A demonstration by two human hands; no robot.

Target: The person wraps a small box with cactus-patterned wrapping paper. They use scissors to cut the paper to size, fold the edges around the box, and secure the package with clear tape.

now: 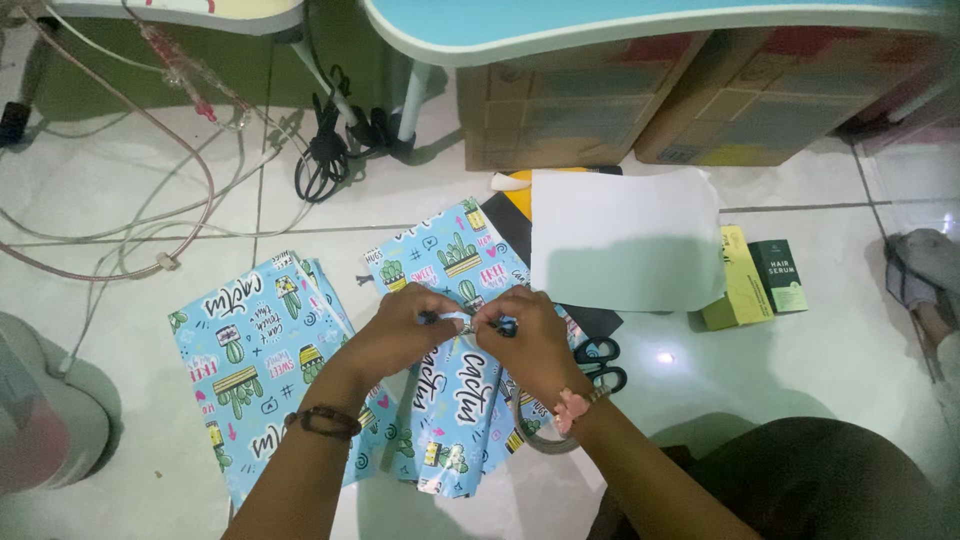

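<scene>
1. Pale tiled floor [800, 340] is the work surface; person works low over it, so everything lies flat within arm's reach.
2. Left hand [400, 328] & right hand [530, 340] meet over the middle, fingertips pinched shut on a small strip of what looks like clear tape [466, 325]. Too small to be sure. Both pull it taut between them, likely to keep it from curling.
3. Directly under the grip: folded blue gift wrap w/ cactus print [455, 400], long edge running toward the person, lying flat on the floor.
4. Tape roll [535, 425] hangs round the right wrist, bracelet-style. My read: parked there so it's handy.
5. Just right of the grip: black-handled scissors [603, 362], lying closed, partly under the hand.
6. Left of the grip: second sheet of same cactus paper [245, 370], spread out flat, apart from the hands.
7. Beyond the grip, away from the person: plain white sheet [625, 240] lying over a black sheet [515, 220], a yellow edge peeking out behind.
8. Further right: two small cartons side by side, yellow-green box [740, 280] & dark green box [780, 275] w/ pale lettering, both lying flat.
9. Far side: brown cardboard cartons [600, 110] pushed under a light-blue table edge [640, 25].
10. Far left: loose cables [150, 200] trailing over the tiles.
</scene>
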